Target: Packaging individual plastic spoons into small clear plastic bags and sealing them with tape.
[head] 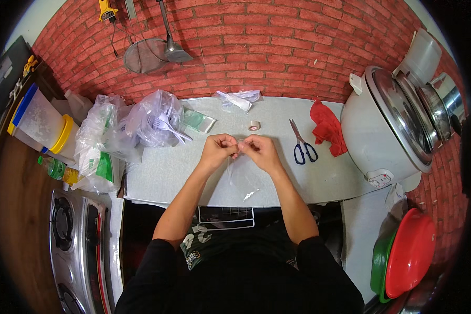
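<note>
Over the middle of the grey-white tabletop, my left hand (221, 148) and my right hand (260, 151) meet at the fingertips. Both pinch the top of a clear plastic bag (245, 182), which hangs or lies below them towards the table's front edge. Just beyond the fingers lies a small roll of tape (254, 125). Scissors with dark blue handles (303, 147) rest to the right of my right hand, blades pointing away and slightly apart. Wrapped plastic cutlery (241, 99) lies near the wall. The fingers hide the bag's pinched part.
Plastic bags (153, 117) with white plastic forks (168, 127) and a green-and-clear packet (198, 120) are at the left. A red plastic bag (326, 129) lies beside a large rice cooker (380, 129) at the right. A gas stove (76, 243) stands lower left; a red basin (411, 253) is lower right.
</note>
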{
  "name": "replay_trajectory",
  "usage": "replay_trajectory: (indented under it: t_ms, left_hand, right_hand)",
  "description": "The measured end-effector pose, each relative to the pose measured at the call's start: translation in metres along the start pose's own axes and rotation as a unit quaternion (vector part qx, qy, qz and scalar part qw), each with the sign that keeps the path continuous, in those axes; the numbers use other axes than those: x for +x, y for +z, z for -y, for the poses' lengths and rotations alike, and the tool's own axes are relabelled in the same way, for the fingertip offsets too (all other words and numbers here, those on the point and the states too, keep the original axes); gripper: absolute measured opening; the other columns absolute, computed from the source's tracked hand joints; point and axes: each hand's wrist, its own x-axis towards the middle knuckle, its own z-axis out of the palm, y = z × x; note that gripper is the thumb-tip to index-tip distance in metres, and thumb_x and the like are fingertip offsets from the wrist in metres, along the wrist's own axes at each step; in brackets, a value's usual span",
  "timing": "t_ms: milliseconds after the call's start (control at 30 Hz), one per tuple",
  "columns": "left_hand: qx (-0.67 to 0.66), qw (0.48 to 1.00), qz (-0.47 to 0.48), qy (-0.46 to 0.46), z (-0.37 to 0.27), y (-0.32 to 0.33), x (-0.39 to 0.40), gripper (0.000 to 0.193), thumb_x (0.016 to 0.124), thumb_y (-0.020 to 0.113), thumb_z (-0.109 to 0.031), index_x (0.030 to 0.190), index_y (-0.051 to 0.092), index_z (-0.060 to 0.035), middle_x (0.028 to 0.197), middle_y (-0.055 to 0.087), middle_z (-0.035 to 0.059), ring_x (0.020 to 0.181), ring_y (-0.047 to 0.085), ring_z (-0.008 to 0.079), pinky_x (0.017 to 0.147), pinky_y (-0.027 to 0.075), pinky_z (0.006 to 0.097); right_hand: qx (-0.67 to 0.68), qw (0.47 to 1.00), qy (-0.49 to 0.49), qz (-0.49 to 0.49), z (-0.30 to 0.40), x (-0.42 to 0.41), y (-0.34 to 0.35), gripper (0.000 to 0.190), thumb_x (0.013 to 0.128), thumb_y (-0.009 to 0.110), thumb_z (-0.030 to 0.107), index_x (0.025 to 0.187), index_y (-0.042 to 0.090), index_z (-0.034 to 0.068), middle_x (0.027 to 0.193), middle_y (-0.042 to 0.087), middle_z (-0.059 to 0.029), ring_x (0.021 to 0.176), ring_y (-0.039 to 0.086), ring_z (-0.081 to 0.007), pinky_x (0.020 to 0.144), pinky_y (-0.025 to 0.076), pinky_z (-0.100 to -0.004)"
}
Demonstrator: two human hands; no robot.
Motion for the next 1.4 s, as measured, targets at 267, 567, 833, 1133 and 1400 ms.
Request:
replay_trajectory:
  t_ms: [267,567,833,1133,1400]
  left_hand:
    - [0.200,0.959,-0.143,0.143,0.011,0.020,0.002,0.006,0.072,0.066,-0.001,0.075,0.062,0.0031,0.062,0.058,0.0011,0.055,0.052,0.0060,0.053,0.044,0.0219]
    - [0.351,0.910,-0.080,0.206,-0.002,0.036,-0.005,0.008,0.071,0.066,-0.004,0.074,0.063,0.0027,0.059,0.062,0.0100,0.054,0.059,0.0111,0.054,0.049,0.0267]
    - [0.372,0.905,-0.119,0.172,-0.002,0.030,0.003,0.009,0.071,0.065,-0.004,0.079,0.066,0.0000,0.066,0.063,0.0150,0.059,0.063,0.0229,0.058,0.051,0.0298]
    - [0.003,0.988,-0.148,0.040,0.022,0.025,0.013,0.006,0.078,0.061,0.000,0.077,0.066,0.0024,0.081,0.066,0.0048,0.072,0.059,0.0122,0.063,0.045,0.0246]
    - [0.245,0.950,-0.151,0.123,0.024,0.008,0.030,0.021,0.073,0.060,0.001,0.061,0.043,-0.0031,0.056,0.050,0.0042,0.053,0.045,0.0113,0.050,0.037,0.0270]
  right_hand:
    - [-0.237,0.970,0.013,-0.043,0.018,0.006,0.008,0.011,0.068,0.068,0.011,0.067,0.061,0.002,0.058,0.059,-0.0163,0.051,0.060,-0.0310,0.049,0.045,-0.0396]
    - [-0.224,0.962,0.035,-0.155,0.014,0.027,-0.005,0.017,0.070,0.067,0.011,0.063,0.054,0.003,0.060,0.058,-0.0183,0.059,0.061,-0.0372,0.053,0.047,-0.0445]
    - [-0.200,0.962,-0.001,-0.185,0.020,0.030,0.009,0.012,0.072,0.066,0.005,0.072,0.054,0.004,0.063,0.059,-0.0181,0.060,0.060,-0.0391,0.054,0.046,-0.0454]
    - [-0.163,0.976,0.031,-0.138,-0.002,0.034,0.010,0.011,0.075,0.064,0.001,0.076,0.053,0.002,0.064,0.061,-0.0178,0.062,0.062,-0.0377,0.057,0.047,-0.0425]
    - [-0.194,0.975,0.042,-0.101,-0.002,0.029,0.024,0.003,0.075,0.063,0.000,0.075,0.060,-0.001,0.062,0.062,-0.0173,0.057,0.062,-0.0341,0.056,0.047,-0.0403]
